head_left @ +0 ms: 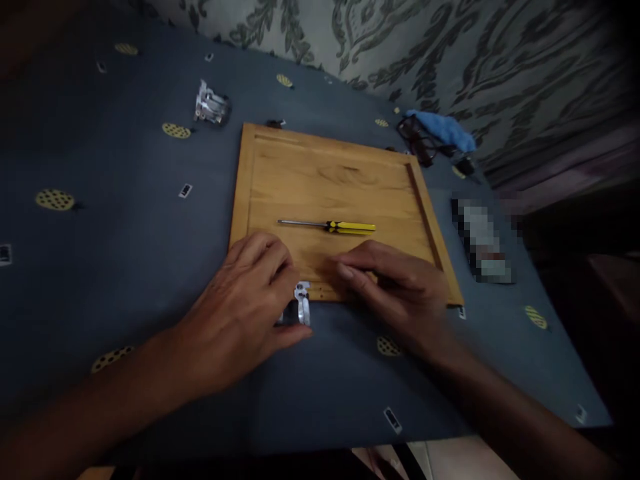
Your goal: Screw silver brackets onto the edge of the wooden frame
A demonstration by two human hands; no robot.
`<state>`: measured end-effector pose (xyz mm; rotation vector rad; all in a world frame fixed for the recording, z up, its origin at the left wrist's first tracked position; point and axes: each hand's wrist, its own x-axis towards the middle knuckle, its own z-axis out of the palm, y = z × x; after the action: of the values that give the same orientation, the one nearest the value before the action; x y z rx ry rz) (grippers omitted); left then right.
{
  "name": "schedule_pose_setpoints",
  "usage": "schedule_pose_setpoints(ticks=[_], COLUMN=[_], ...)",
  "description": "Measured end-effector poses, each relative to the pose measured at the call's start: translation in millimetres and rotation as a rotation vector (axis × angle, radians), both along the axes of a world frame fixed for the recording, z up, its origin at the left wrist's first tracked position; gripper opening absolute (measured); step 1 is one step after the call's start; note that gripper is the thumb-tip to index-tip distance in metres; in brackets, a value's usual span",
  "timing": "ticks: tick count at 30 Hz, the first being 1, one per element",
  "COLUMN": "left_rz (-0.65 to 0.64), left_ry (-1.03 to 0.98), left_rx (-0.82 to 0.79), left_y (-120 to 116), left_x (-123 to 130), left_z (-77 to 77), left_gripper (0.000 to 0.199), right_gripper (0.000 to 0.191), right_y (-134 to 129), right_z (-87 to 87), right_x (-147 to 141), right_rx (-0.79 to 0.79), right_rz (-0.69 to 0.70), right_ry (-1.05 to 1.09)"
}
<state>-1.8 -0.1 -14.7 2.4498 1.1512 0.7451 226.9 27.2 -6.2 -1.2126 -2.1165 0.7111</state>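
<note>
A wooden cabinet door panel [330, 177] with a raised frame lies flat on the blue cloth. At its near edge, my left hand [245, 293] is closed around a metal hinge [303, 303], which partly shows between fingers and thumb. My right hand [400, 283] hovers over the panel's near edge, right of the hinge, thumb and forefinger pinched together. Whatever sits in that pinch, if anything, is too small to make out. Beyond both hands a screwdriver [350, 228] with a yellow and black handle rests on the panel, its shaft pointing left.
A second metal hinge [211, 107] lies on the tablecloth [125, 267] at the back left. To the back right are eyeglasses [417, 140] and a blue cloth [443, 128]. A blurred-out object [483, 240] lies right of the panel. A patterned wall [390, 47] borders the far side.
</note>
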Motion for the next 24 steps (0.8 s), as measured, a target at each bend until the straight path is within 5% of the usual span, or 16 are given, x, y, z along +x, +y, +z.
schedule_pose_setpoints(ticks=[5, 13, 18, 24], left_rz=[-0.021, -0.028, -0.020, -0.039], left_ry=[-0.002, 0.011, 0.044, 0.077], left_rx=[-0.023, -0.032, -0.018, 0.016], left_y=[0.0, -1.0, -1.2, 0.7], left_x=[-0.9, -2.2, -1.3, -1.7], left_z=[1.8, 2.7, 4.2, 4.7], left_gripper=[0.027, 0.027, 0.026, 0.031], right_gripper=[0.036, 0.023, 0.024, 0.033], right_y=[29.8, 38.9, 28.3, 28.8], right_z=[-8.0, -11.0, -2.5, 8.5], right_x=[26.4, 38.2, 37.1, 35.6], right_rx=[0.298, 0.176, 0.026, 0.013], right_rz=[-0.127, -0.043, -0.166, -0.381], right_ry=[-0.290, -0.347, -0.011, 0.747])
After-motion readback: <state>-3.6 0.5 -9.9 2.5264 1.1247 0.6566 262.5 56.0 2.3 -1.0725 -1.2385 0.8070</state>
